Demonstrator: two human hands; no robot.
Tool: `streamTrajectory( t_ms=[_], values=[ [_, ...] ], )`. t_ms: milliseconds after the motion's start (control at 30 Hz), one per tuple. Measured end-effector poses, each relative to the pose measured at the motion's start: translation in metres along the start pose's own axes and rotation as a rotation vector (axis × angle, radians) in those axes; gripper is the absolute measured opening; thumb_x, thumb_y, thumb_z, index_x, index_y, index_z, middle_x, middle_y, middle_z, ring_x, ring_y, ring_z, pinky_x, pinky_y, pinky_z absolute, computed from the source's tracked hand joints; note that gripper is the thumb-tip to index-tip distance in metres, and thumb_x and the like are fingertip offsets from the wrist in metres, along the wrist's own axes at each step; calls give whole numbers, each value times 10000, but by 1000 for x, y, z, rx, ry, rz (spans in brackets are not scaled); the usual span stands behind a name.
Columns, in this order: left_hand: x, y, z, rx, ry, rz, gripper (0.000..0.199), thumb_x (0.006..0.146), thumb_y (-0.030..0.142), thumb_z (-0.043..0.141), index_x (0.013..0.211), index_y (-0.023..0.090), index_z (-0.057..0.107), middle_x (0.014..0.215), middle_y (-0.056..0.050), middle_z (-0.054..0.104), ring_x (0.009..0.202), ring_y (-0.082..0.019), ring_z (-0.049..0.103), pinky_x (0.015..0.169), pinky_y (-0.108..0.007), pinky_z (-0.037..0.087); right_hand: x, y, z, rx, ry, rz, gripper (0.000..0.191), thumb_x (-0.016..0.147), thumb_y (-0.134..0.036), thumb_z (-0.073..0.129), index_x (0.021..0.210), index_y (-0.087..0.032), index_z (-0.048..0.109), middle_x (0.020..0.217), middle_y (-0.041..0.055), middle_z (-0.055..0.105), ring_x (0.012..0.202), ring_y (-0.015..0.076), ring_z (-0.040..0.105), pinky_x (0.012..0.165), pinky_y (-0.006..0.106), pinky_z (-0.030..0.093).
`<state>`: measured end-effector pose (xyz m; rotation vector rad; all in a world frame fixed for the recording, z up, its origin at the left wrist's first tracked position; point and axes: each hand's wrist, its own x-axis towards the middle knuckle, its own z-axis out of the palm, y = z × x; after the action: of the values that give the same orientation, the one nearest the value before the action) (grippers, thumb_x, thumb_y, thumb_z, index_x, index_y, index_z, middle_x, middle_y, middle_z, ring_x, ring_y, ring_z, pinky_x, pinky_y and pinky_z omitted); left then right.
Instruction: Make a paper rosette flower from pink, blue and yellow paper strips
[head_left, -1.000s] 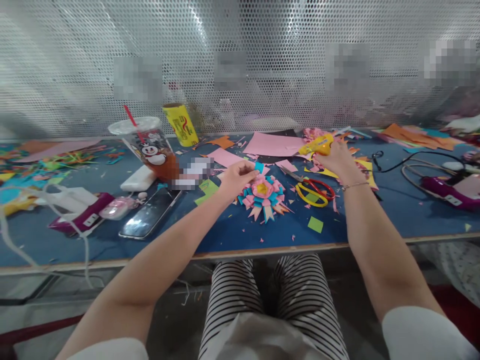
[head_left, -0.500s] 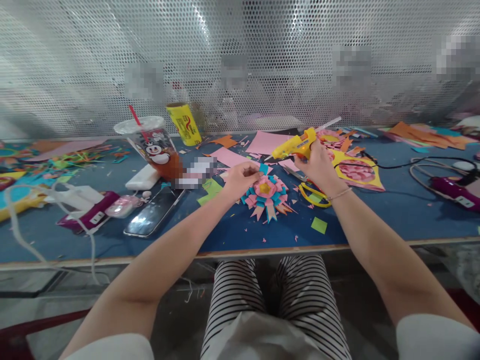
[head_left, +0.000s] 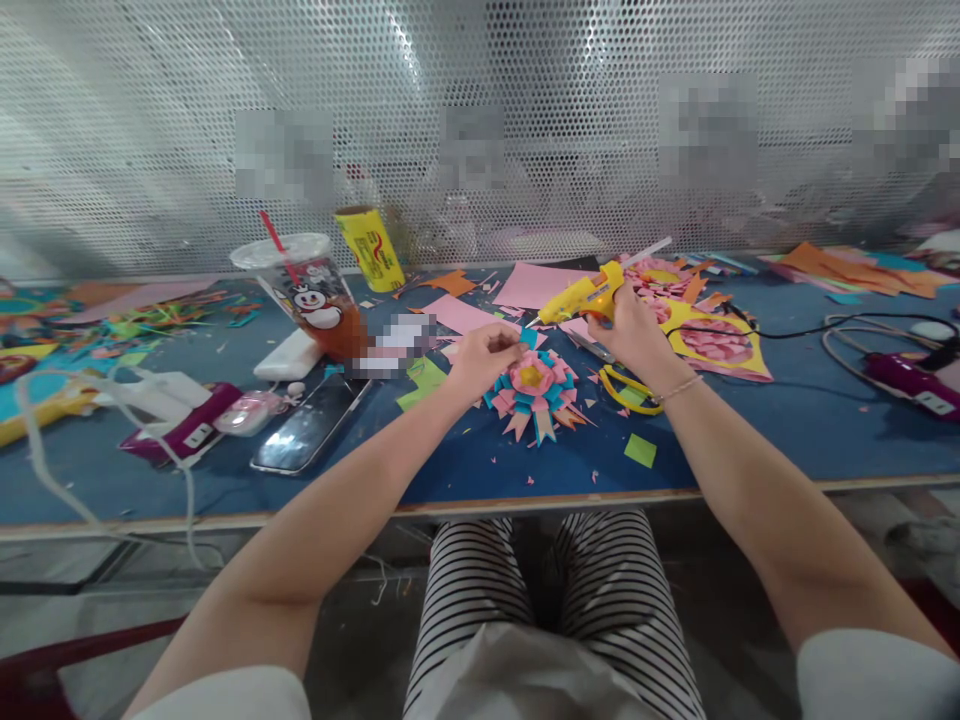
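Observation:
A pink and blue paper flower with a yellow centre lies on the blue table. At its upper left, my left hand pinches a small blue paper piece. My right hand is wrapped round a yellow glue gun, whose nozzle points left and down at the blue piece. A clear glue stick sticks out of the gun's back. Below my right hand lie yellow-handled scissors, partly hidden by it.
On the left are a drink cup, a phone, a white box and a purple power strip with cables. Behind stands a yellow can. Paper scraps and a black cable lie to the right.
My right hand has moved the glue gun slightly left and down, bringing the nozzle to the blue piece. My left hand has stayed almost in place.

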<state>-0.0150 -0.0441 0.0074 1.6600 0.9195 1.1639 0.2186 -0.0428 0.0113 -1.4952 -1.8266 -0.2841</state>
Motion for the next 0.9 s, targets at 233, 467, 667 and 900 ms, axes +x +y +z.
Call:
streamTrajectory(
  t_ms=[233, 467, 667, 900],
  values=[
    [-2, 3, -1, 8, 16, 4, 193, 662, 283, 712, 679, 151, 572, 563, 9, 582, 504, -94, 537, 511, -226, 440, 0, 2, 0, 11, 8, -5, 374, 765, -283, 531, 1094, -133, 434, 945, 151, 572, 932, 321, 581, 790, 449, 476],
    [0, 4, -4, -15, 49, 26, 288, 628, 372, 755, 684, 150, 581, 587, 7, 586, 537, -97, 552, 553, -232, 461, 1, 6, -1, -42, 37, -16, 330, 763, -272, 536, 1051, -130, 459, 938, 151, 566, 897, 301, 570, 782, 435, 474],
    [2, 1, -6, -122, 98, 10, 302, 608, 372, 765, 709, 153, 583, 615, 17, 591, 557, -90, 554, 570, -225, 484, 5, 10, -4, 3, 20, 26, 433, 735, -254, 561, 1125, -100, 454, 978, 161, 572, 963, 311, 562, 837, 451, 457],
    [5, 2, -10, -90, 166, 9, 255, 644, 353, 735, 785, 157, 653, 692, -12, 629, 614, -101, 576, 580, -211, 487, 19, 89, -34, -79, 84, 425, 337, 717, -332, 584, 966, -106, 563, 1025, 190, 611, 1033, 318, 553, 878, 447, 423]
  ],
)
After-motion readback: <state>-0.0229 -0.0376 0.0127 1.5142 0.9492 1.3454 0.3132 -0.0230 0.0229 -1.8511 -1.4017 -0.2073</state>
